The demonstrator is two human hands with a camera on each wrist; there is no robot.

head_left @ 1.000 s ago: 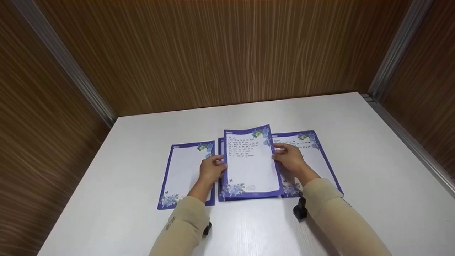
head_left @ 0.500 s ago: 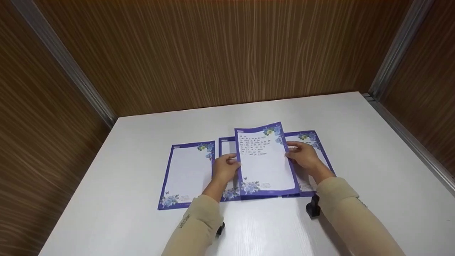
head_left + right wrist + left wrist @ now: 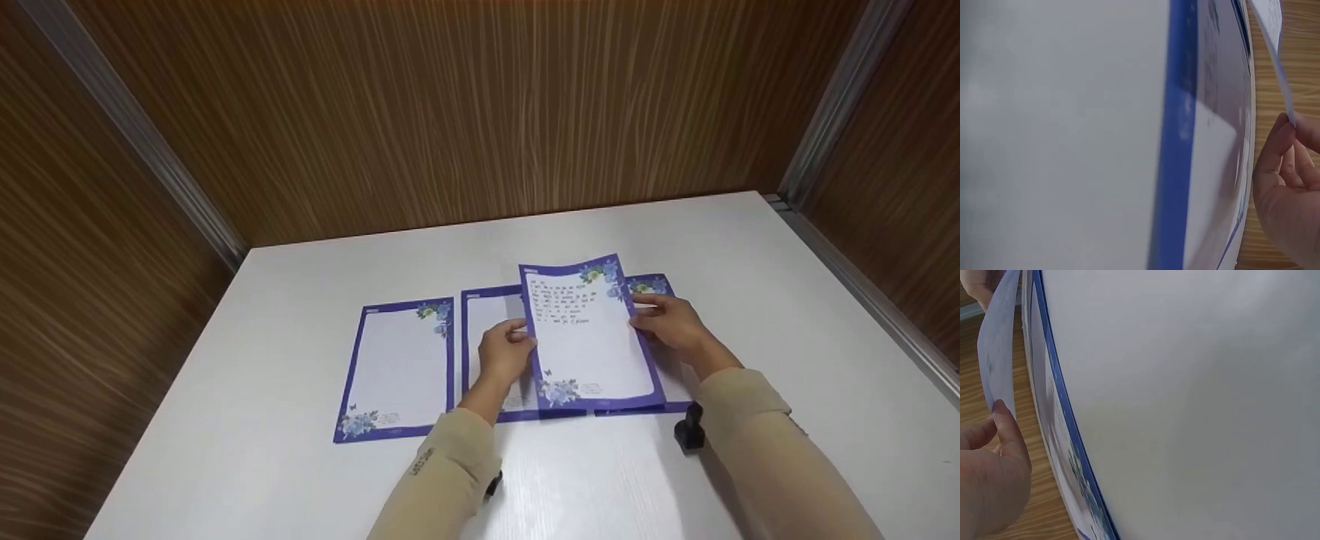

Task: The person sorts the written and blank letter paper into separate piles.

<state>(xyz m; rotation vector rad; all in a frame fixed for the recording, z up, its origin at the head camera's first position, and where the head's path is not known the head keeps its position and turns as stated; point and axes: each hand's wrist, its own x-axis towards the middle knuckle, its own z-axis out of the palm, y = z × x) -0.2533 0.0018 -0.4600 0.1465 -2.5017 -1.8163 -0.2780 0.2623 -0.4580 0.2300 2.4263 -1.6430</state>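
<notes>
A sheet of letter paper (image 3: 585, 352) with a purple border, blue flowers and handwriting at its top is held up off the table, slightly bowed. My left hand (image 3: 505, 352) pinches its left edge between thumb and fingers, and my right hand (image 3: 670, 324) pinches the right edge. In the left wrist view the left hand (image 3: 996, 478) grips the paper from the side; the right wrist view has the right hand (image 3: 1292, 185) doing likewise. Beneath it, a middle sheet (image 3: 491, 307) and a right sheet (image 3: 651, 285) of the same design lie partly hidden.
A blank-looking sheet (image 3: 401, 367) with the same border lies flat at the left. All the sheets are on a white table (image 3: 262, 360), backed by a wood-grain panel (image 3: 487, 112). Black wrist devices (image 3: 690, 429) hang under the sleeves.
Both hands have carried the written sheet to the right, from over the middle sheet to mostly over the right one. More of the middle sheet shows now. The left sheet has stayed put.
</notes>
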